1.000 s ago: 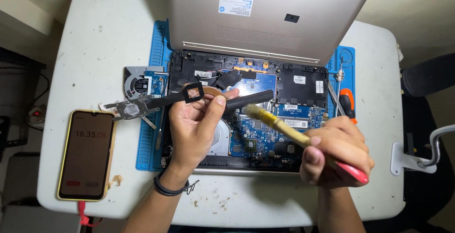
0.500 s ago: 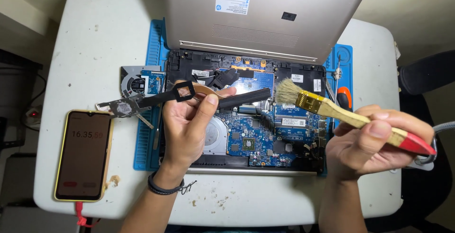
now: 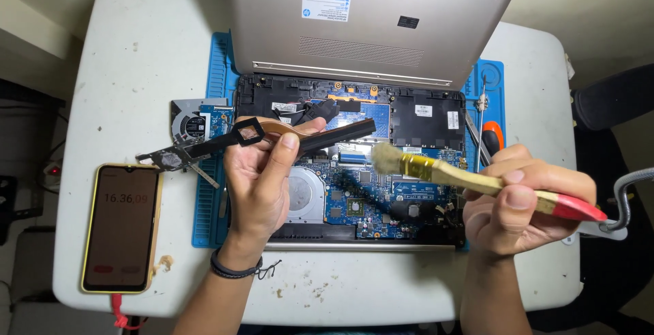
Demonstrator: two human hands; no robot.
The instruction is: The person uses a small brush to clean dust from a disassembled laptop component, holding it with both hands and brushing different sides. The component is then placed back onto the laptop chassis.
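our left hand [image 3: 262, 175] is closed around a long black heat pipe assembly [image 3: 272, 137], fingers wrapped over its copper middle, holding it up above the opened laptop [image 3: 354, 171]. one end of the part reaches left past the blue mat [image 3: 208, 199], ending in a greyish mounting plate with dried paste on it; the other end points right over the board. our right hand [image 3: 521, 199] is clenched on the red handle of a paintbrush [image 3: 477, 185], its pale bristles hanging just right of the heat pipe's dark end, near it but not touching as far as we can tell.

below both hands lies the laptop with its bottom cover off, blue circuit board and round fan well bared, the gold lid tilted up at the back. a removed fan [image 3: 194, 122] sits on the mat's left edge. an orange-handled screwdriver [image 3: 492, 137] lies to the right. a phone [image 3: 121, 227] with a yellow case rests on the white desk [image 3: 122, 62] at the left, its screen lit.

we judge the strip-down done: cooler and fan are out. brushing looks in hand; crumbs dot the desk's near edge, and reassembly is all left.
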